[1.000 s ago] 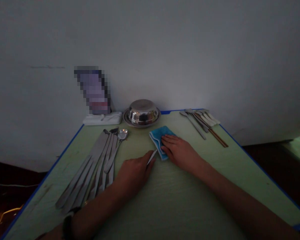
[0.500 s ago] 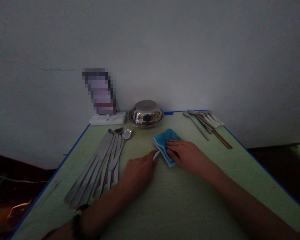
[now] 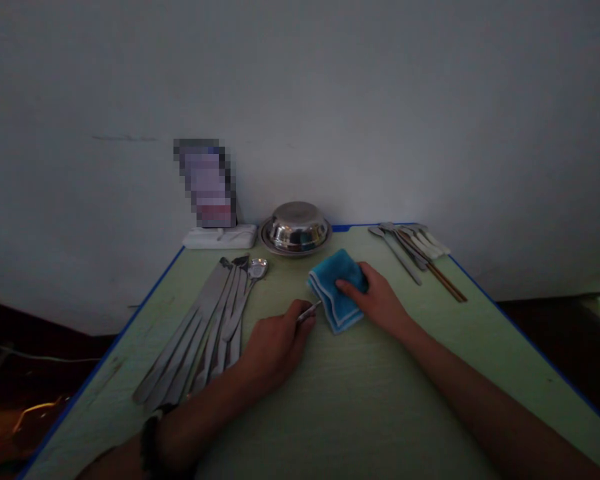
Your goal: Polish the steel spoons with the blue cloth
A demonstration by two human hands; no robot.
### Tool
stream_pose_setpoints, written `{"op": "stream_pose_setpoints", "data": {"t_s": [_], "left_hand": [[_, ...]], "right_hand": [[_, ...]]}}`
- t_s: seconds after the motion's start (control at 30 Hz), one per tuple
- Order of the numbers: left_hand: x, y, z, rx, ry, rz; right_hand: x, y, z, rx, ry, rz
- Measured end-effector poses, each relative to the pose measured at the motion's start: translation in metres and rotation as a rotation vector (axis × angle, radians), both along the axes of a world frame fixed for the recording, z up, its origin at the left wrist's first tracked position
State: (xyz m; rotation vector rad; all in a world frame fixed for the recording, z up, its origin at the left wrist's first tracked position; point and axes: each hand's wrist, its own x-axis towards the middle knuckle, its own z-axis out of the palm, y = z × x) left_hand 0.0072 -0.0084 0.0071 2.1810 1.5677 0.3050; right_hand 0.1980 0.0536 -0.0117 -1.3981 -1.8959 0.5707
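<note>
My left hand point(image 3: 280, 337) is closed around a slim piece of metal cutlery point(image 3: 307, 311), whose far end is hidden behind the cloth, so its kind does not show. A folded blue cloth point(image 3: 337, 287) with pale edging is gripped in my right hand point(image 3: 380, 297), thumb on the near face and the fingers behind it. The cloth covers the tip of the cutlery just above the table. Left of my left hand lies a spread of long metal cutlery point(image 3: 195, 340), among it a spoon point(image 3: 257, 269) with its bowl pointing away.
A shiny metal bowl point(image 3: 300, 227) sits upside down on a dish by the wall. At the back right are metal spoons, white-handled cutlery point(image 3: 430, 243) and brown chopsticks point(image 3: 447, 281). A blurred-out upright screen point(image 3: 210, 187) stands behind a white power strip point(image 3: 220, 237). Blue trim edges the table.
My right hand has gone from lying flat on the cloth to gripping its right side, with the cloth lifted and tilted. My left hand still holds the cutlery, now turned slightly.
</note>
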Motion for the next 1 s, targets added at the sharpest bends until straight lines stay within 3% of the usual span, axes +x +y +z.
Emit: {"op": "stream_pose_setpoints", "data": {"t_s": [0.13,0.37,0.57,0.8,1.0], "left_hand": [[-0.002,-0.002,0.002,-0.052,-0.269,-0.022],[-0.003,0.001,0.001,-0.051,-0.472,0.071],[-0.001,0.004,0.0,-0.042,-0.406,0.041],[-0.002,-0.001,0.002,-0.048,-0.128,-0.274],[0.0,-0.001,-0.008,0.049,-0.028,-0.261]], "right_hand": [[0.002,-0.002,0.007,-0.274,0.491,0.061],[-0.02,-0.016,-0.013,-0.371,0.76,-0.011],[-0.03,-0.023,-0.003,-0.566,1.123,-0.018],[-0.03,-0.015,-0.001,-0.613,1.245,-0.148],[-0.053,-0.041,-0.002,-0.736,1.36,-0.108]]}}
